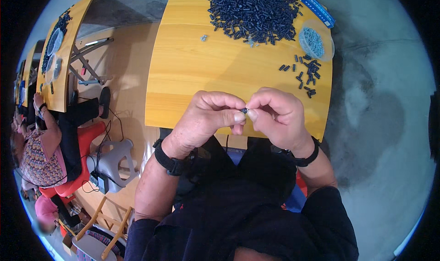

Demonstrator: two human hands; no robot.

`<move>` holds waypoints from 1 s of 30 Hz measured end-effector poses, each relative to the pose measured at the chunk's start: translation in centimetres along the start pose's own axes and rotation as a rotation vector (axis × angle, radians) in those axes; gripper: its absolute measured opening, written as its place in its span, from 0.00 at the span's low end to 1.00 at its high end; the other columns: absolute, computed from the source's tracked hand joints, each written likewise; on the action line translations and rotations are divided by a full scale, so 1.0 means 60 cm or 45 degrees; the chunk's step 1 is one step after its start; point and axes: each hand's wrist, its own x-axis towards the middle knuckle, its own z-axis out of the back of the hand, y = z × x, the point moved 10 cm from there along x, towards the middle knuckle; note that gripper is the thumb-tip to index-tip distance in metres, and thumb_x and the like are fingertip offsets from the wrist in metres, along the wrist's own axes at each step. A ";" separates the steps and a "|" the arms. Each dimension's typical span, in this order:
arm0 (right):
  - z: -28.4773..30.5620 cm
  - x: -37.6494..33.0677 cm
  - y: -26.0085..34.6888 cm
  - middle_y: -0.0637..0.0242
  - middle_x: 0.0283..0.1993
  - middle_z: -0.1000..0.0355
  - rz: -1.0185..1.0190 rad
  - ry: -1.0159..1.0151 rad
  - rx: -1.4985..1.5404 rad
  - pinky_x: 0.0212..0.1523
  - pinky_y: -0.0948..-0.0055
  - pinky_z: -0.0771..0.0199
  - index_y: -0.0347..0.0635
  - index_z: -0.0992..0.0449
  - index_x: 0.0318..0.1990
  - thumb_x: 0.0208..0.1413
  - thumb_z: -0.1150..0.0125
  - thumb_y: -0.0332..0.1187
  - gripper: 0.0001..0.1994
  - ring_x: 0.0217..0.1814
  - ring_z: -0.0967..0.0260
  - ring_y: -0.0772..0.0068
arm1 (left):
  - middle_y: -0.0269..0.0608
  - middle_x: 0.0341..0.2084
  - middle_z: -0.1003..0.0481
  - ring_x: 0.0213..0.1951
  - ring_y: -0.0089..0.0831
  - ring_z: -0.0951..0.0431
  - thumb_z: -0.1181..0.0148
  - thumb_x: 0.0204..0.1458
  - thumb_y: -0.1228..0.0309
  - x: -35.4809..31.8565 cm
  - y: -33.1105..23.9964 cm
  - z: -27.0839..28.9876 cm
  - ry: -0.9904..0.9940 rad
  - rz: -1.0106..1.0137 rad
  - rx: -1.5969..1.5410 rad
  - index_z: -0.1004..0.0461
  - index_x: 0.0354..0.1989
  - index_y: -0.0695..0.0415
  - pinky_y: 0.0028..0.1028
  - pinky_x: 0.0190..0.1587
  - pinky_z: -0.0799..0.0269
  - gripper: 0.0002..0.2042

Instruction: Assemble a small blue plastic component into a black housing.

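Close together above the table's near edge, my two hands meet at the fingertips. My left hand pinches a small black cylindrical piece between thumb and fingers, which cover most of it. Against the end of that piece, my right hand has thumb and forefinger pressed together; whatever lies between them is too small to make out. Beyond my right hand is a loose group of short black cylinders. A large heap of similar black pieces covers the table's far part.
A clear round tub of small silvery screws stands by the yellow wooden table's right edge, near a blue box. Small metal bits lie left of the heap. Leftward are another table, a seated person and a grey stool.
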 end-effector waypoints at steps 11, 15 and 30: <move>-0.007 -0.005 0.039 0.65 0.21 0.33 0.514 -0.078 -0.650 0.17 0.71 0.34 0.39 0.23 0.34 0.42 0.39 0.18 0.10 0.19 0.33 0.66 | 0.38 0.24 0.23 0.27 0.23 0.23 0.41 0.54 0.79 0.004 0.003 0.011 -0.072 0.033 0.103 0.22 0.38 0.66 0.22 0.33 0.25 0.05; -0.011 -0.005 0.041 0.67 0.21 0.32 0.595 -0.089 -0.672 0.16 0.70 0.35 0.39 0.24 0.34 0.41 0.38 0.18 0.11 0.18 0.33 0.67 | 0.38 0.24 0.22 0.27 0.23 0.23 0.42 0.54 0.79 0.005 0.006 0.015 -0.094 0.067 0.139 0.22 0.38 0.66 0.22 0.33 0.25 0.06; 0.178 0.085 -0.177 0.54 0.23 0.29 -0.081 -0.517 -0.789 0.26 0.64 0.31 0.36 0.27 0.30 0.50 0.43 0.26 0.03 0.25 0.29 0.54 | 0.43 0.27 0.23 0.28 0.30 0.23 0.41 0.54 0.78 0.012 -0.011 0.013 -0.134 -0.090 0.062 0.24 0.40 0.63 0.27 0.33 0.25 0.06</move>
